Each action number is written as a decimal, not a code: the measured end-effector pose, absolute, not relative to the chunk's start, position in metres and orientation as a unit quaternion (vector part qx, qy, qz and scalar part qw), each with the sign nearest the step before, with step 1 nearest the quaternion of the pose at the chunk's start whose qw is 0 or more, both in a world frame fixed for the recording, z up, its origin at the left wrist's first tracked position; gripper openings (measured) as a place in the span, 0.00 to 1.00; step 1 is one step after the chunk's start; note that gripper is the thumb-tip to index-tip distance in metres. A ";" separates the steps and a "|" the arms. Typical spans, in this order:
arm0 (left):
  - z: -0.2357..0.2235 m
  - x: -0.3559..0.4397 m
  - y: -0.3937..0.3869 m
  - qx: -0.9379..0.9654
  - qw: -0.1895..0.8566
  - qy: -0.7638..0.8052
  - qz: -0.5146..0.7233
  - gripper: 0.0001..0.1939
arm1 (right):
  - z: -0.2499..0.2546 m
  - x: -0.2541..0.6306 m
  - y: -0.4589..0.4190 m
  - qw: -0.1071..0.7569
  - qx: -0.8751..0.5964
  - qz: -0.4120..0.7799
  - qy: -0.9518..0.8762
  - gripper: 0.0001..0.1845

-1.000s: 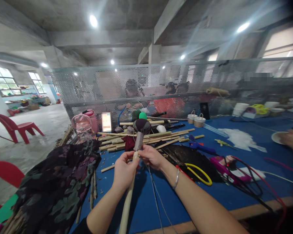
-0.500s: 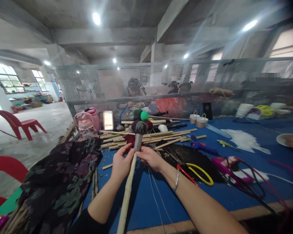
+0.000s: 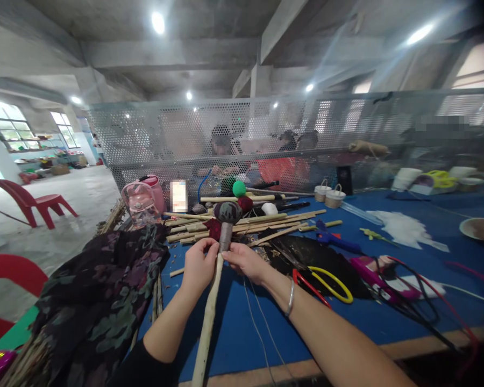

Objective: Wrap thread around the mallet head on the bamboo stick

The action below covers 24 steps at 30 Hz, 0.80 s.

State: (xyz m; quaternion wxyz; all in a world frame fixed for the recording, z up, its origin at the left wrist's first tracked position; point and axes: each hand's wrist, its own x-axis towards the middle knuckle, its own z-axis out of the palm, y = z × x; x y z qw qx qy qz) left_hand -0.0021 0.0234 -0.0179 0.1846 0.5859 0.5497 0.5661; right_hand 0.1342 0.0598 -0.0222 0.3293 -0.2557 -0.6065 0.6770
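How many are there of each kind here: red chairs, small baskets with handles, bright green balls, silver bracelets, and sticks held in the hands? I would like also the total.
Red chairs: 2
Small handled baskets: 2
Bright green ball: 1
Silver bracelet: 1
Held stick: 1
Total: 7

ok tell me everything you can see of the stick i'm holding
The wooden stick is pale, slightly crooked and bare-looking along its length. Its top meets a tight grey wrapping that looks like thread, under a rounded, dark patterned cloth head. The fingertips of the left hand and right hand meet it just below the wrapping. It slants over the blue tabletop, its lower end out of frame.
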 end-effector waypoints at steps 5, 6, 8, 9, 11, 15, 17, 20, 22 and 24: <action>-0.022 -0.007 0.028 0.530 0.282 0.543 0.587 0.12 | -0.019 0.134 0.058 0.320 -0.253 0.679 -0.610 0.19; -0.022 -0.007 0.029 0.532 0.288 0.540 0.586 0.13 | -0.019 0.134 0.058 0.318 -0.252 0.680 -0.610 0.19; -0.021 -0.007 0.028 0.538 0.292 0.539 0.578 0.14 | -0.019 0.134 0.058 0.316 -0.253 0.680 -0.611 0.19; -0.020 -0.007 0.028 0.537 0.300 0.542 0.572 0.15 | -0.020 0.135 0.058 0.316 -0.254 0.678 -0.612 0.18; -0.019 -0.007 0.028 0.521 0.335 0.546 0.563 0.16 | -0.021 0.135 0.058 0.317 -0.256 0.674 -0.616 0.18; -0.021 -0.009 0.030 0.490 0.404 0.534 0.558 0.18 | -0.022 0.135 0.059 0.318 -0.256 0.668 -0.622 0.19; -0.022 -0.010 0.031 0.487 0.409 0.531 0.560 0.17 | -0.022 0.135 0.059 0.317 -0.259 0.668 -0.622 0.19; -0.019 -0.010 0.029 0.486 0.403 0.536 0.561 0.15 | -0.021 0.136 0.060 0.320 -0.260 0.665 -0.622 0.19; -0.015 -0.010 0.026 0.511 0.371 0.552 0.545 0.14 | -0.021 0.137 0.060 0.323 -0.260 0.663 -0.623 0.19; -0.012 -0.011 0.023 0.562 0.304 0.563 0.524 0.13 | -0.022 0.137 0.061 0.326 -0.259 0.662 -0.623 0.19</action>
